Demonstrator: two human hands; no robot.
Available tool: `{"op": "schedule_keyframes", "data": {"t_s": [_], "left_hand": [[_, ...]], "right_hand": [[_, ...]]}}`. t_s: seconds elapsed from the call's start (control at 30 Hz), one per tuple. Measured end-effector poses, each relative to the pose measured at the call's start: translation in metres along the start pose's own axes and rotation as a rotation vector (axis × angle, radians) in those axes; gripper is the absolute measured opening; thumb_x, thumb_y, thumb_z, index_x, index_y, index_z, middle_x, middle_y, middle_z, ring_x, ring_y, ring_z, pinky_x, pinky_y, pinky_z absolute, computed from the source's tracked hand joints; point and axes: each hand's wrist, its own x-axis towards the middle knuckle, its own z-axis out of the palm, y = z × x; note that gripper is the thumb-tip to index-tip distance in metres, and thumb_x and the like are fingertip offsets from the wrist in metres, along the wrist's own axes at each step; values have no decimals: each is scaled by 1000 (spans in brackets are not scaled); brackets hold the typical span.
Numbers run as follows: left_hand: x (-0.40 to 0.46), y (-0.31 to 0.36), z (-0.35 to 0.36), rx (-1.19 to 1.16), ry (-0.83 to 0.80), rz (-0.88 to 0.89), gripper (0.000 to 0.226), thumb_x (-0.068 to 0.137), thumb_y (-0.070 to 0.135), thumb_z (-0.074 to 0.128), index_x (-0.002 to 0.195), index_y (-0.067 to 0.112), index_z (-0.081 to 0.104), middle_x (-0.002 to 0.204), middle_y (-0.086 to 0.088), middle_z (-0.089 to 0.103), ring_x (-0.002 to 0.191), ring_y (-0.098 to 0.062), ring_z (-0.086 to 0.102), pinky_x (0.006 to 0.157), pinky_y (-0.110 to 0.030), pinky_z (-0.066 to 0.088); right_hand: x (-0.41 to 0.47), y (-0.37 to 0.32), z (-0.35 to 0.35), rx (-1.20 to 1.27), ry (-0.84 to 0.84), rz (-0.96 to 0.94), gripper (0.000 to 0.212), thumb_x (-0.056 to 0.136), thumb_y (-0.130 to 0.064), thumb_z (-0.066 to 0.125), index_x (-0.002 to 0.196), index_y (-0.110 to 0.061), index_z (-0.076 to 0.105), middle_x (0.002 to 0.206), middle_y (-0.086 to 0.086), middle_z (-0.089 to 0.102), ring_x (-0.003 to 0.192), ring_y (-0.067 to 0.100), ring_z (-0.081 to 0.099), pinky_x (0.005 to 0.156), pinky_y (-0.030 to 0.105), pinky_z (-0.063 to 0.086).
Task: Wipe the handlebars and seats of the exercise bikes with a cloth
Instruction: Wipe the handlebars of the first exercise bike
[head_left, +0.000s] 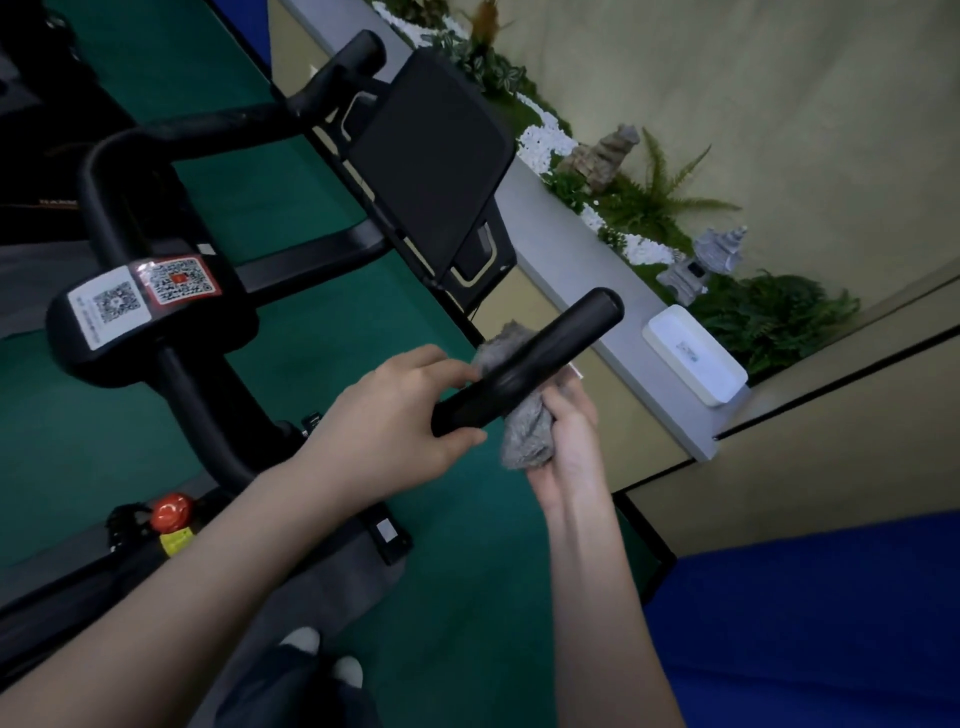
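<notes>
1. Currently the left hand (400, 410) is gripping the near end of the right handlebar grip (530, 358), fingers curled round the bar.
2. Right hand (566, 431) is clutching a grey cloth (524, 436), pressing it against the grip's underside; cloth is bunching out on both sides of the bar.
3. Bike screen (431, 156) is sitting dark beyond the bars, two QR stickers (145, 291) on the stem.
4. White box (696, 353) is lying on the grey ledge (571, 249), near the planter's edge.
</notes>
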Motion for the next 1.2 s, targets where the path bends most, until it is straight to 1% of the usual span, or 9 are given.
{"op": "schedule_keyframes", "data": {"t_s": [0.23, 0.33, 0.43, 0.6, 0.77, 0.97, 1.03, 1.1, 1.2], "left_hand": [[17, 9, 8, -34, 19, 22, 52, 81, 46, 66, 128, 27, 54, 113, 10, 57, 105, -13, 57, 88, -41, 50], [24, 7, 9, -45, -2, 23, 49, 80, 42, 69, 124, 26, 57, 110, 8, 59, 103, -15, 58, 87, -41, 50], [26, 4, 9, -75, -3, 23, 47, 78, 40, 71, 122, 27, 59, 106, 8, 60, 99, -14, 58, 86, -39, 51], [28, 3, 8, -99, -19, 21, 45, 78, 39, 71, 120, 28, 59, 106, 10, 59, 97, -15, 58, 84, -38, 51], [30, 2, 7, -109, -42, 21, 44, 78, 39, 70, 119, 28, 59, 108, 9, 60, 99, -16, 58, 84, -38, 51], [32, 1, 6, -119, -45, 13, 44, 76, 41, 71, 117, 30, 59, 108, 10, 60, 99, -16, 58, 83, -37, 51], [32, 1, 6, -116, -45, 17, 44, 77, 42, 71, 117, 29, 59, 108, 9, 60, 99, -17, 58, 83, -37, 52], [32, 1, 6, -114, -45, 28, 45, 77, 42, 70, 117, 27, 59, 109, 7, 60, 99, -19, 59, 82, -39, 52], [32, 1, 6, -90, -35, 47, 45, 77, 43, 70, 118, 26, 58, 109, 6, 60, 99, -21, 59, 81, -38, 51]], "right_hand": [[-6, -23, 22, -53, 342, -459, 23, 99, -11, 51, 120, -14, 59, 110, 2, 68, 103, 13, 65, 93, 29, 52], [-17, -12, 33, -251, 512, -666, 20, 96, -9, 55, 111, -21, 60, 106, -11, 65, 101, -4, 60, 89, 13, 45], [-21, -7, 38, -384, 574, -798, 23, 93, -6, 59, 108, -23, 61, 113, 2, 56, 106, 0, 55, 92, 8, 39], [-20, -13, 38, -634, 596, -983, 21, 87, -4, 66, 108, -3, 68, 106, 13, 53, 100, 1, 54, 92, 8, 39], [-26, -10, 28, -1072, 444, -1169, 23, 77, 7, 71, 99, 1, 72, 97, 21, 55, 94, 11, 52, 86, 6, 40], [-19, -44, 25, -1360, 286, -1250, 24, 79, 4, 64, 102, 3, 70, 104, 25, 56, 98, 31, 52, 84, 27, 46], [-16, -50, 28, -1429, 253, -1271, 23, 80, 5, 64, 102, 3, 70, 104, 21, 61, 99, 26, 46, 91, 19, 37], [-19, -48, 28, -1580, 114, -1267, 22, 78, 7, 67, 99, 4, 71, 102, 16, 66, 98, 24, 42, 93, 11, 27], [-18, -57, 27, -1799, -107, -1254, 23, 76, 7, 70, 99, 4, 70, 102, 14, 68, 97, 26, 40, 89, 21, 33]]}}
